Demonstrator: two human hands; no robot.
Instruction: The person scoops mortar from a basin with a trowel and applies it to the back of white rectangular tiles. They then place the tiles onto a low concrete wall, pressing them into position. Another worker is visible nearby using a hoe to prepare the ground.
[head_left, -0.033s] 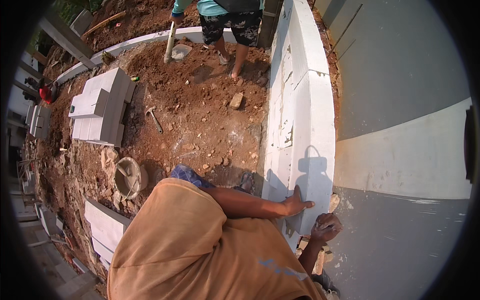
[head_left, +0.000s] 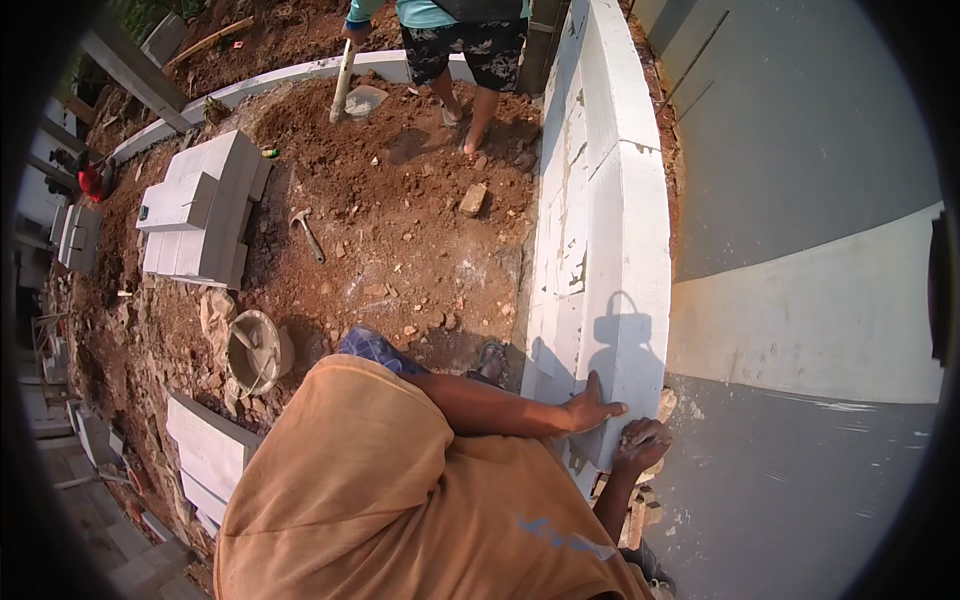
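Observation:
A low wall of white lightweight blocks runs away from me on the right. Its nearest white block point(head_left: 640, 275) lies along the top. On this block's near end rests my left hand point(head_left: 592, 408), thumb and fingers apart. Just right of it, my right hand point(head_left: 642, 443) is curled into a dusty fist at the block's outer edge. Nothing sticks out of that fist. My shadow falls across the top of the block.
A grey wall point(head_left: 800, 480) stands close on my right. Leftward on the dirt are a bucket point(head_left: 285, 362) of mortar, a hammer point(head_left: 309, 236) and stacked white blocks point(head_left: 225, 185). Ahead, another person point(head_left: 465, 50) in shorts holds a pale pole point(head_left: 342, 85).
My right fist has shifted left and slightly up, closer to the block's edge. My left hand stays where it was on the block.

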